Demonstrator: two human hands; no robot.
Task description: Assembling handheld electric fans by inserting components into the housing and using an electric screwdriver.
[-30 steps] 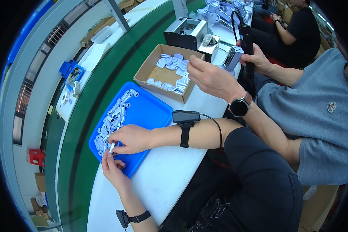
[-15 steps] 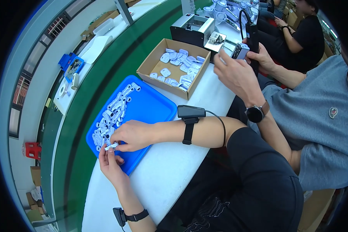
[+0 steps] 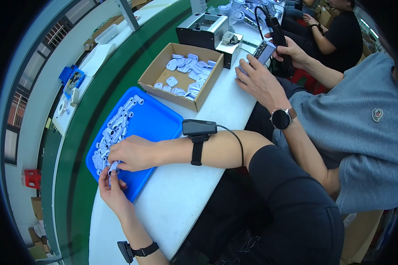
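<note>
A blue tray [image 3: 157, 119] holds a heap of small white plastic parts [image 3: 115, 123], elongated with a round ring-like end, along its left side. Over the tray's near-left corner, my left hand [image 3: 114, 190] pinches one small white plastic part [image 3: 113, 167] between thumb and fingers. My right hand [image 3: 135, 153] reaches across from the right, its fingers closed at the upper end of that same part. The right fingertips are partly hidden behind the hand. Each of my wrists or forearms carries a strapped black device [image 3: 199, 128].
Beyond the tray stands a cardboard box [image 3: 188, 104] of flat white pieces. Behind it is a black-and-silver machine [image 3: 203, 28]. At the right, a co-worker in a grey shirt [image 3: 349, 128] holds a black tool [image 3: 278, 37] and a pale block. The white table [image 3: 185, 190] curves along a green surface.
The view has shifted, so the table and hands sit further left. The part between my hands has tilted more upright. The co-worker's left hand has moved slightly down from the block.
</note>
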